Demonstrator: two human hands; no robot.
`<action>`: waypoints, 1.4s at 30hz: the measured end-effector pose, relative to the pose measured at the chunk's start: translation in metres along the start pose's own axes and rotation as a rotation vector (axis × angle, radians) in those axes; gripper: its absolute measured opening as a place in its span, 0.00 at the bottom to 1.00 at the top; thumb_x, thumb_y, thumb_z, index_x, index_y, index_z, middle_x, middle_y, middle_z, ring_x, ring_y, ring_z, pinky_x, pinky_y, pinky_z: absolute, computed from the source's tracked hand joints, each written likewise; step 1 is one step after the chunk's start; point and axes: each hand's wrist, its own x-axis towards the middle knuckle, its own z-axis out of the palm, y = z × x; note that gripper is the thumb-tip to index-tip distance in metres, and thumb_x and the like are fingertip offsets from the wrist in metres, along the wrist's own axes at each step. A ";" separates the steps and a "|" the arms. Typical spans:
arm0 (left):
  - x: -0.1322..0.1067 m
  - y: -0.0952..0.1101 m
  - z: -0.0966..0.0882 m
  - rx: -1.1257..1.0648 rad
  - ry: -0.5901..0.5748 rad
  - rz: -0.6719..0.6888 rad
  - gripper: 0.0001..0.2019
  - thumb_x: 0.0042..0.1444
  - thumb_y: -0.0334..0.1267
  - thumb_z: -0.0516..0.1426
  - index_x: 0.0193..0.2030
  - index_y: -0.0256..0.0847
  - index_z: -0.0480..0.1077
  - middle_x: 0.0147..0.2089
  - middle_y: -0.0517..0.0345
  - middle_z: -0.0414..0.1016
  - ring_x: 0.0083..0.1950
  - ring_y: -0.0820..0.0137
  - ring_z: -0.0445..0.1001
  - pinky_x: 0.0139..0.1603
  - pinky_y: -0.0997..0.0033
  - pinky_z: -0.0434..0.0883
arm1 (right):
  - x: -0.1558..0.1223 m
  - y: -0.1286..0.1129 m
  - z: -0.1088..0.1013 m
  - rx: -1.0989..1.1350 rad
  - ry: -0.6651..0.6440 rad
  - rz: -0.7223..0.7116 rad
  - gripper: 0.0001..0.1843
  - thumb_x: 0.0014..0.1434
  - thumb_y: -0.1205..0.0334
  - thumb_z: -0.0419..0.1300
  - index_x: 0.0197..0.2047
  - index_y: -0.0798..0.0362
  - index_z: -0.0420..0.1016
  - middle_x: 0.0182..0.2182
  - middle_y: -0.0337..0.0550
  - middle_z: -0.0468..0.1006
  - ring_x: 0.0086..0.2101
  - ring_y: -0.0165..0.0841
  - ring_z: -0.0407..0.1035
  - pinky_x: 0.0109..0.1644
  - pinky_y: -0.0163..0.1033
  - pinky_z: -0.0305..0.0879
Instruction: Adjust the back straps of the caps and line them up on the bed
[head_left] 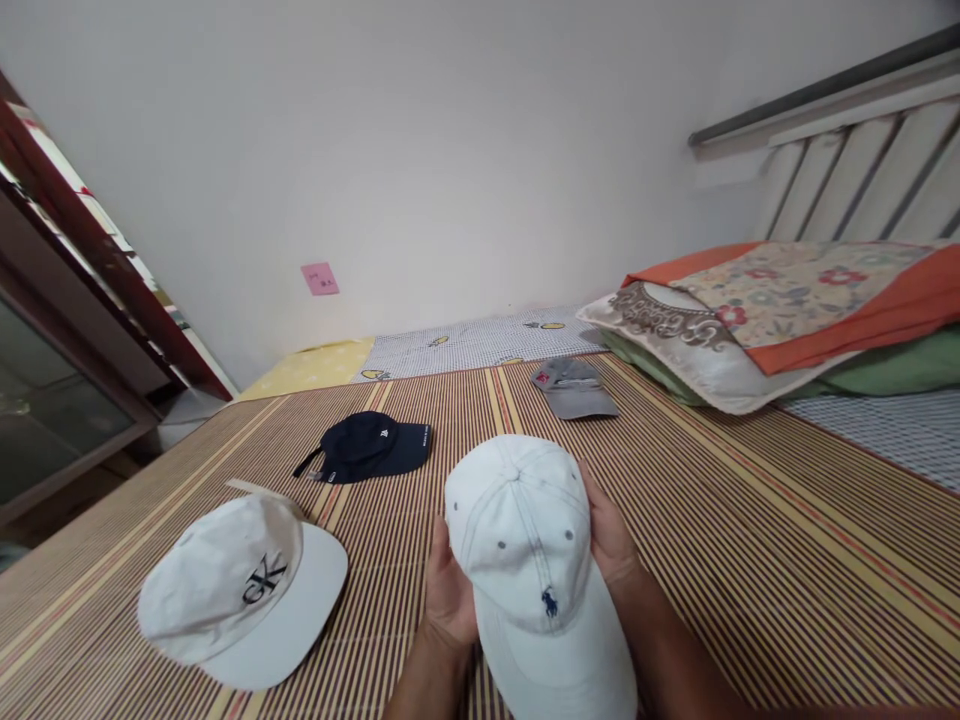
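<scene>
Nearest the camera is a white cap point(517, 520) with a small dark-blue horse-and-rider mark on its front, crown upward and brim pointing toward the viewer; whether it touches the striped mat point(765, 540) beneath cannot be told.

From the far left, a dark reddish frame point(112, 215) slants down beside a glass panel point(52, 400). On the mat's left part lies an off-white cap point(202, 590) with dark letters, one a large K, its brim turned right and toward the camera. Beyond the mat's far edge is a yellow cloth point(307, 368), and above that a pink note point(320, 279) is stuck to the pale wall point(465, 170). A navy cap point(367, 447) lies farther back than the off-white one, strap to the left, brim to the right.

The person's left hand point(450, 590) grasps the white cap by its left side, fingers mostly hidden. Behind, along the wall, runs a checked cloth point(472, 340). A grey cap point(574, 388) lies near the mat's far edge, well apart from the others. The person's right hand point(609, 530) grips the white cap's right side. At far right, an orange-bordered floral cloth point(817, 290) covers part of a pillow point(705, 350), below a white radiator point(870, 175).
</scene>
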 end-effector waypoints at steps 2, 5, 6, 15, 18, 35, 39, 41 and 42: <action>-0.001 -0.001 0.000 -0.014 -0.002 -0.030 0.30 0.71 0.61 0.45 0.63 0.48 0.78 0.70 0.53 0.73 0.81 0.54 0.50 0.81 0.50 0.38 | 0.000 0.002 0.001 -0.005 -0.001 0.014 0.27 0.68 0.38 0.59 0.60 0.47 0.80 0.54 0.47 0.86 0.63 0.49 0.72 0.70 0.59 0.63; -0.002 0.001 -0.004 -0.024 0.032 -0.052 0.32 0.72 0.59 0.42 0.63 0.46 0.78 0.68 0.54 0.76 0.80 0.57 0.53 0.81 0.53 0.39 | 0.002 0.002 0.001 -0.009 0.015 0.033 0.27 0.69 0.38 0.57 0.56 0.48 0.82 0.53 0.48 0.86 0.62 0.49 0.72 0.69 0.59 0.64; -0.002 0.003 -0.006 -0.021 0.050 -0.051 0.32 0.73 0.59 0.41 0.62 0.46 0.78 0.66 0.54 0.77 0.80 0.58 0.54 0.81 0.54 0.39 | 0.004 0.001 0.000 -0.017 0.025 0.029 0.27 0.69 0.38 0.57 0.56 0.49 0.83 0.53 0.47 0.86 0.62 0.49 0.72 0.70 0.58 0.64; 0.010 0.017 -0.040 -0.006 0.295 -0.020 0.25 0.75 0.49 0.46 0.57 0.42 0.82 0.58 0.50 0.84 0.72 0.58 0.70 0.79 0.54 0.52 | 0.023 -0.004 -0.027 -0.213 0.238 -0.086 0.19 0.67 0.47 0.63 0.52 0.50 0.84 0.53 0.47 0.86 0.64 0.46 0.71 0.71 0.55 0.64; 0.013 0.018 -0.051 -0.029 0.528 0.037 0.19 0.73 0.43 0.51 0.55 0.38 0.81 0.51 0.47 0.87 0.67 0.55 0.76 0.75 0.52 0.61 | 0.028 -0.002 -0.037 -0.218 0.281 -0.097 0.15 0.67 0.50 0.64 0.48 0.51 0.85 0.51 0.48 0.87 0.62 0.45 0.73 0.70 0.53 0.66; 0.025 0.040 -0.061 0.097 0.866 0.148 0.09 0.69 0.30 0.55 0.40 0.33 0.78 0.35 0.48 0.85 0.39 0.65 0.84 0.50 0.69 0.79 | 0.041 -0.009 -0.069 -0.254 0.376 -0.071 0.06 0.62 0.58 0.66 0.39 0.50 0.83 0.42 0.51 0.88 0.50 0.43 0.81 0.64 0.51 0.70; 0.019 0.047 -0.058 0.150 0.861 0.144 0.08 0.66 0.30 0.58 0.35 0.35 0.77 0.36 0.48 0.84 0.38 0.67 0.83 0.45 0.71 0.78 | 0.039 -0.014 -0.065 -0.273 0.398 -0.103 0.03 0.61 0.62 0.67 0.37 0.50 0.83 0.39 0.49 0.88 0.44 0.40 0.82 0.59 0.46 0.74; 0.016 0.050 -0.059 0.182 0.867 0.137 0.06 0.65 0.29 0.59 0.36 0.35 0.77 0.37 0.48 0.84 0.37 0.67 0.82 0.44 0.71 0.77 | 0.037 -0.017 -0.062 -0.285 0.409 -0.124 0.03 0.60 0.63 0.67 0.38 0.50 0.84 0.38 0.48 0.88 0.43 0.39 0.82 0.56 0.43 0.75; 0.015 0.050 -0.059 0.199 0.874 0.131 0.06 0.64 0.28 0.60 0.36 0.35 0.77 0.37 0.48 0.84 0.36 0.67 0.82 0.43 0.71 0.77 | 0.036 -0.018 -0.061 -0.291 0.414 -0.130 0.04 0.60 0.64 0.67 0.38 0.51 0.84 0.38 0.48 0.88 0.42 0.39 0.82 0.55 0.43 0.76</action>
